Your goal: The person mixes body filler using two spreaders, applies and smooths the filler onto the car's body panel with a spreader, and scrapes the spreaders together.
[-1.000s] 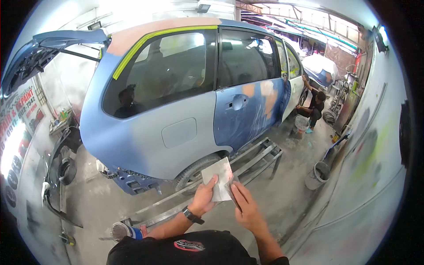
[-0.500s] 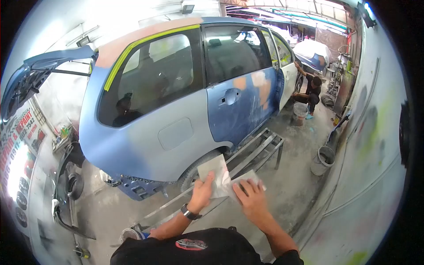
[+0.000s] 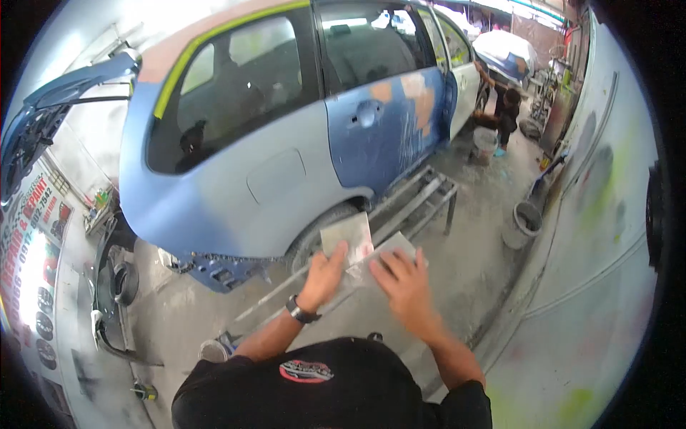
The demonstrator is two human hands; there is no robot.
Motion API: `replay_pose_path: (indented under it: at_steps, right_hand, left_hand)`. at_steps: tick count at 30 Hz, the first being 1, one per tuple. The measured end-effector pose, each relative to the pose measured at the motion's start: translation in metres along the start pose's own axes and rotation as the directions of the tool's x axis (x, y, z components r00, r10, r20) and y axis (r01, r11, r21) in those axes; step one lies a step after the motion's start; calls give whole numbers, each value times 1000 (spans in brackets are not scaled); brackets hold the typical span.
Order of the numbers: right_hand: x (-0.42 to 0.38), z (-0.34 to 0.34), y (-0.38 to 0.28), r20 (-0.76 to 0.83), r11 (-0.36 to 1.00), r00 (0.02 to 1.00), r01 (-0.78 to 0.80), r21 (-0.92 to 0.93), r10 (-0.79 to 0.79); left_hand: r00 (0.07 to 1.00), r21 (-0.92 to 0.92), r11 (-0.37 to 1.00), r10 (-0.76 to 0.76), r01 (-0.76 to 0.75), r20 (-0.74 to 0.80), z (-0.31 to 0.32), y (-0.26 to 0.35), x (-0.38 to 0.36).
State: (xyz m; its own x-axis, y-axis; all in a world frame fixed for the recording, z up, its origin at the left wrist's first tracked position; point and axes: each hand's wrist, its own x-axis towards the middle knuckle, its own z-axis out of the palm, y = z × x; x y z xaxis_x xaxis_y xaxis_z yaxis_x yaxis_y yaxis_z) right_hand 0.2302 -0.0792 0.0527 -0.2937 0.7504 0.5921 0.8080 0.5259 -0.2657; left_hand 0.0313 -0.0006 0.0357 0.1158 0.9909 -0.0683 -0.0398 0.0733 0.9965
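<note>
My left hand (image 3: 325,277) grips a thin, cream-coloured square plate (image 3: 344,234) by its lower edge, thumb on top. Pinkish marks show along the plate's right side. My right hand (image 3: 406,284) is closed on a second thin plate, greyish white (image 3: 395,247), with the fingers laid over its face. The two plates meet or overlap at their near corners; exact contact cannot be made out. Both hands are in front of my body, over a metal stand. Past them is the rear wheel of a partly repainted blue and grey van (image 3: 257,189).
A long metal stand (image 3: 421,196) runs beside the van. A grey bucket (image 3: 524,223) stands by the right wall, and a whitish bucket (image 3: 484,143) near a crouching person (image 3: 509,114) at the van's front. A round container (image 3: 214,350) sits at lower left, and a tyre (image 3: 126,282) further left.
The view has tilted down, so the van sits higher in the picture. The right-hand plate has turned and moved up, close against the left-hand one. Both hands keep their hold.
</note>
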Motion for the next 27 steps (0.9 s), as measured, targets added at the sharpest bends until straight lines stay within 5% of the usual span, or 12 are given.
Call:
replay_pose_path:
  at_steps: [2,4,6,9,10,13,16,18,21,25,27]
  right_hand:
    - [2,-14,8,-28,966,997,-66,250,75]
    - [12,-23,0,36,726,963,-226,649,267]
    - [-5,12,14,21,836,974,-203,510,224]
    - [-15,14,37,5,990,997,-74,123,73]
    - [-15,13,41,15,999,1000,-27,-31,28]
    - [10,-7,39,-50,997,996,-72,-1,71]
    - [16,4,32,95,967,989,132,-219,-113]
    - [6,17,22,147,981,977,169,-95,-154]
    - [-15,23,7,208,979,958,202,0,-197]
    - [-19,11,13,332,985,928,169,30,-170]
    - [-19,6,22,213,954,972,28,299,-96]
  left_hand:
    - [994,-80,996,-48,40,-94,13,30,-12]
    - [996,-134,987,-88,88,6,3,17,-8]
    - [983,-350,919,-178,185,52,12,39,-18]
    - [991,-491,866,-130,94,-40,12,33,-17]
    - [994,-435,897,-102,82,-25,9,32,-15]
    - [999,-214,976,-38,45,39,3,22,-15]
    - [998,31,998,44,-46,48,5,9,-11]
    - [993,107,988,117,-113,-31,7,11,-16]
    - [999,86,996,29,-25,-45,-3,-12,-6]
    - [992,-272,962,-29,-7,-126,-8,2,4]
    - [988,-540,835,-153,111,-33,-16,36,8]
